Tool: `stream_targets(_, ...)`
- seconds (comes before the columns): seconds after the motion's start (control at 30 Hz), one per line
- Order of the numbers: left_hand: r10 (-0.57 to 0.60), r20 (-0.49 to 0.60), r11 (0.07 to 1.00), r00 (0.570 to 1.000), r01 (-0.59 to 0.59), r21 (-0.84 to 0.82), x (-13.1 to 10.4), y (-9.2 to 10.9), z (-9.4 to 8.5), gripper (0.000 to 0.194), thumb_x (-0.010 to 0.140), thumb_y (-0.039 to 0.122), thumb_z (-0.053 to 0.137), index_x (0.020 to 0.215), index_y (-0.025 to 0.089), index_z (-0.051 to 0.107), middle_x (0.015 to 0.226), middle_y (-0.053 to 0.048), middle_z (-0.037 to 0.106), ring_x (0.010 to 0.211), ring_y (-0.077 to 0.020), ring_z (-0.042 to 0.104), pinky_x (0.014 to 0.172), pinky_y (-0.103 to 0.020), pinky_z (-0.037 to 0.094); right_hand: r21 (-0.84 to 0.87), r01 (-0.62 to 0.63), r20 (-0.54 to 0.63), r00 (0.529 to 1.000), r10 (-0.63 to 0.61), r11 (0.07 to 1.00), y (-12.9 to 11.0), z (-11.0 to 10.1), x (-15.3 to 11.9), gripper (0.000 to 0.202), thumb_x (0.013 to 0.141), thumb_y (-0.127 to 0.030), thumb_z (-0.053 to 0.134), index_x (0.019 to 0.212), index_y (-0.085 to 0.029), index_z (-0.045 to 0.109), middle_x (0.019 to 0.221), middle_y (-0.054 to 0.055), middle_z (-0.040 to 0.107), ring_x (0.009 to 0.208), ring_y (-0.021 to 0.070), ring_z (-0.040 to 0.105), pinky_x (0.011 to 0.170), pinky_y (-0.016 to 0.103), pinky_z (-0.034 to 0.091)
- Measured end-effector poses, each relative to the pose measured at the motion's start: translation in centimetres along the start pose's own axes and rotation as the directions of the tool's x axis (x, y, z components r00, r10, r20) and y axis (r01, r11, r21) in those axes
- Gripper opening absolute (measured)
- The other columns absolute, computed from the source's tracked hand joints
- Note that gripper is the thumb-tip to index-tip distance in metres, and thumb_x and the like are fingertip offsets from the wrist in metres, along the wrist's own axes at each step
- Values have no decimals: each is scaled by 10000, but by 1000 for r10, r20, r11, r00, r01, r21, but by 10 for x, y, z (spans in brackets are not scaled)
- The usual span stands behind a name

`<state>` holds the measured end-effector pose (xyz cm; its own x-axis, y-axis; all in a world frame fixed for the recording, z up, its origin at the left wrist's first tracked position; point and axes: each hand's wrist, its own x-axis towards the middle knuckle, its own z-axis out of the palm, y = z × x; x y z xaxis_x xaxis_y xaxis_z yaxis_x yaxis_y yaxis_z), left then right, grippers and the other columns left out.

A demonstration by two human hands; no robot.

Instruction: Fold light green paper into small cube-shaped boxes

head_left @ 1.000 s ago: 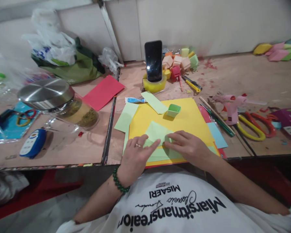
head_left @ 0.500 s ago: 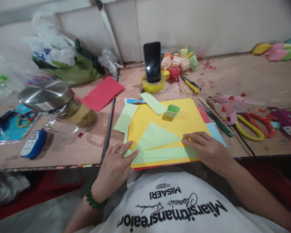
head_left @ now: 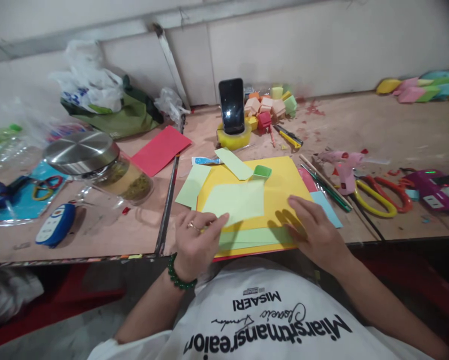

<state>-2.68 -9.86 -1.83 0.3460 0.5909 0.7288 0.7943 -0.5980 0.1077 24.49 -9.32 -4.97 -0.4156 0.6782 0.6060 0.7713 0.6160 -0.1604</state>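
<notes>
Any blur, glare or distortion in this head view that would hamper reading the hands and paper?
Head view: wide-angle bending curves the table edge and wall; the left margin is smeared around the jar; the phone screen carries a small glare spot; the right hand casts soft finger shadows on the yellow sheet; the left hand and light green paper read sharply.

A paper sheet (head_left: 235,201) lies centre frame on a larger card (head_left: 284,177). Behind them stands a phone (head_left: 231,105). A jar (head_left: 97,165) lies left; a glue gun (head_left: 340,165) and scissors (head_left: 382,192) right.
</notes>
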Motion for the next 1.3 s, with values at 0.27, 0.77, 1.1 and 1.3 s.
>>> stream_targets(0.27, 199, 262, 977, 944, -212, 20, -8, 6, 13, 209, 881, 78, 489, 1010, 166, 628, 819, -23, 686, 754, -167, 565, 772, -343, 372, 101, 295, 65, 951, -302, 950, -17, 9, 18, 345, 882, -60, 484, 1143, -248, 606, 1177, 52, 678, 1192, 223, 565, 980, 441, 483)
stream_targets(0.77, 157, 294, 946, 943, -57, -320, -31, 1, 8, 296, 872, 372, 573, 1045, 135, 614, 999, -125, 662, 1069, -272, 605, 873, -440, 566, 527, -323, 480, 876, 39, 786, -13, 10, 41, 148, 901, -288, 554, 804, -223, 644, 881, 32, 706, 834, 152, 654, 728, 292, 548)
stream_targets(1.1, 139, 235, 922, 962, -40, -384, -31, 0, 9, 174, 846, 243, 576, 969, 130, 625, 906, -115, 672, 945, -241, 642, 814, -411, 591, 302, -308, 302, 929, 216, 902, -24, 34, 41, 184, 848, -301, 634, 693, -209, 598, 829, 52, 640, 805, 196, 582, 663, 330, 507)
stream_targets(1.3, 114, 249, 930, 962, -15, -367, -29, 2, 8, 219, 840, 247, 579, 1014, 121, 622, 881, -100, 681, 916, -227, 637, 809, -392, 587, 243, -277, 266, 941, 211, 930, -27, 36, 41, 222, 869, -331, 609, 680, -216, 591, 792, 53, 634, 768, 200, 569, 635, 342, 500)
